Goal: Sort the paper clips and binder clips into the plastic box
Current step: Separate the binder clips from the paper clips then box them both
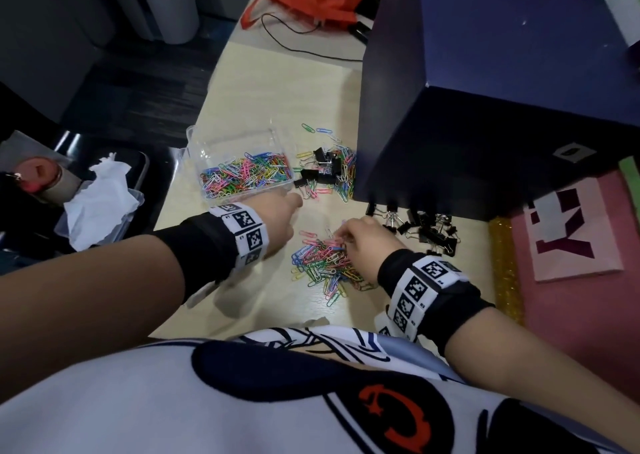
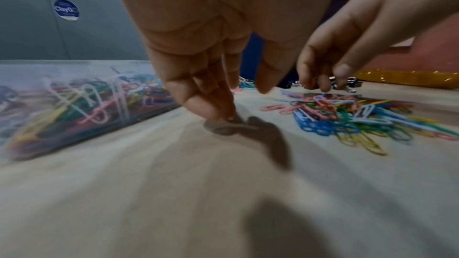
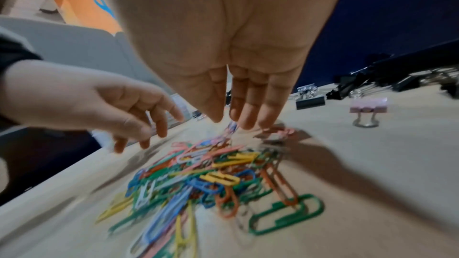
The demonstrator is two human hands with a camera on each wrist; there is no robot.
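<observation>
Directly under the right hand (image 1: 360, 242) a heap of coloured paper clips (image 1: 325, 263) is lying flat on the tabletop (image 1: 270, 301), their long axes pointing every which way. The right wrist view is showing what the head view hides: the right fingers (image 3: 250, 109) are hanging straight down, tips drawn close together, pinching a few clips (image 3: 229, 128) that are dangling lengthwise toward the heap. Beside it, the left hand (image 1: 280, 221) is hovering low over bare tabletop; in the left wrist view its fingers (image 2: 198, 93) are pointing down, loosely bunched, and whether they are holding anything I cannot tell.

Just beyond the left hand the clear plastic box (image 1: 242, 163) is sitting, lying crosswise, its floor covered with coloured clips. The left wrist view is showing its near wall (image 2: 74, 105) side-on.

Beyond the right hand black binder clips (image 1: 422, 228) are lying in a scatter against a dark blue box (image 1: 485, 107); only the right wrist view is revealing a pink binder clip (image 3: 367, 107) standing on its wire handles. Farther out, between plastic box and blue box, a mixed pile (image 1: 329, 169) of both kinds is waiting.
</observation>
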